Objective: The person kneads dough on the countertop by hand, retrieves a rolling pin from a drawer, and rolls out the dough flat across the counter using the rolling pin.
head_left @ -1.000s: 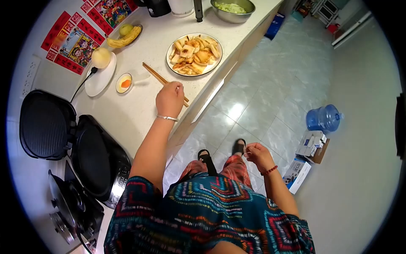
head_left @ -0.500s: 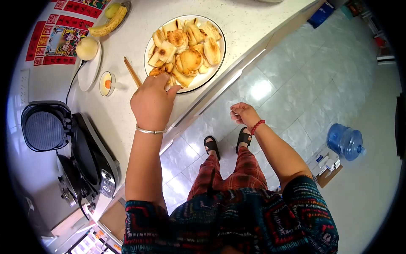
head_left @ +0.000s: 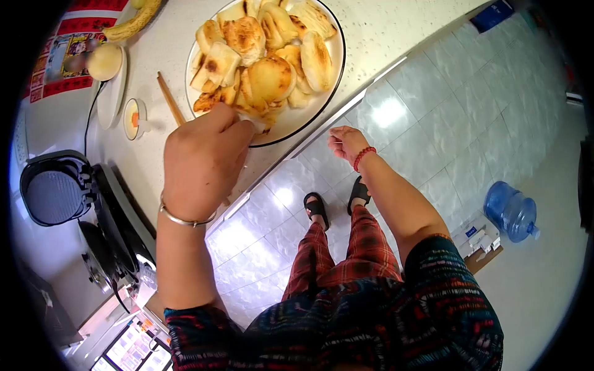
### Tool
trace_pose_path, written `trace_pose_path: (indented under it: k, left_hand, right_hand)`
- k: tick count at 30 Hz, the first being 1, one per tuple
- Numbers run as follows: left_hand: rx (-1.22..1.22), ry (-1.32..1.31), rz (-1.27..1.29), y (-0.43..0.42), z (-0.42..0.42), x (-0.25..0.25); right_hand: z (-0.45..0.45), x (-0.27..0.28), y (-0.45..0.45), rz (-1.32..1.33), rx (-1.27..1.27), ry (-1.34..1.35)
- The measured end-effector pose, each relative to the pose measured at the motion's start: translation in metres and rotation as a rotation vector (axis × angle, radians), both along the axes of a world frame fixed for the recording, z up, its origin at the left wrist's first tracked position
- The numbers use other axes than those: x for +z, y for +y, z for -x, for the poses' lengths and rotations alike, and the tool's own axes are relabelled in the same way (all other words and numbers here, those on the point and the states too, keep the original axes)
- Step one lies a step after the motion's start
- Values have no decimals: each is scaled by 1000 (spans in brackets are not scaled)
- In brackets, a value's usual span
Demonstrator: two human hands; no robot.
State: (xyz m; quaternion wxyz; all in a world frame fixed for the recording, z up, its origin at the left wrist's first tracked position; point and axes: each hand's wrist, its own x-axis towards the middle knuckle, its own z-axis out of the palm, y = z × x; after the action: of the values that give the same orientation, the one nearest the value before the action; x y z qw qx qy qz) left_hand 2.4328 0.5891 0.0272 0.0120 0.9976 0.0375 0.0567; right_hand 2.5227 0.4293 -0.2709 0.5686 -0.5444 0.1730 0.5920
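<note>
A white plate with a dark rim [head_left: 337,77] holds a heap of browned flatbread pieces [head_left: 269,80]. My left hand [head_left: 207,157], with a silver bangle at its wrist, is over the plate's near edge. Its thumb and fingers are pinched on a pale piece of flatbread, mostly hidden by the hand. A pair of wooden chopsticks [head_left: 170,99] lies beside the plate, partly under this hand. My right hand [head_left: 348,143], wearing a red bead bracelet, hangs above the floor off the counter. Its fingers are curled together; whatever they hold, if anything, is too small to name.
On the counter [head_left: 148,59] are a small cup [head_left: 133,119], a white dish [head_left: 117,93] with a round pale fruit [head_left: 104,62], and a banana [head_left: 133,25]. An opened electric griddle [head_left: 55,188] stands at left. A blue water bottle [head_left: 510,211] lies on the floor.
The plate looks larger and nearer in view. My left thumb has closed against the fingers at the flatbread. My right hand has shifted slightly up and left in view, still curled.
</note>
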Motion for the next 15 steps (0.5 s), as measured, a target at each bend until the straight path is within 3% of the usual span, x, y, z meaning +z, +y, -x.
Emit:
trace_pose_path:
  k: [6,8,11,12,14,15]
  left_hand:
    - [8,-177,34,-13,21,14]
    - [-1,-223,35,-38,41,26]
    - [255,48,378,-79,39,76]
    - [255,49,374,-81,43,67]
    - [-169,-347,389,-81,54,46]
    - [-166,-345,382,-82,55,43]
  right_hand:
    - [-2,-42,13,172,-39,-6]
    - [0,-59,23,222,-268,-15]
    - [-1,-96,36,115,-435,95]
    - [-1,-103,36,84,-480,113]
    - [-4,-88,43,78,-542,143]
    - [-4,-82,47,76,-604,174]
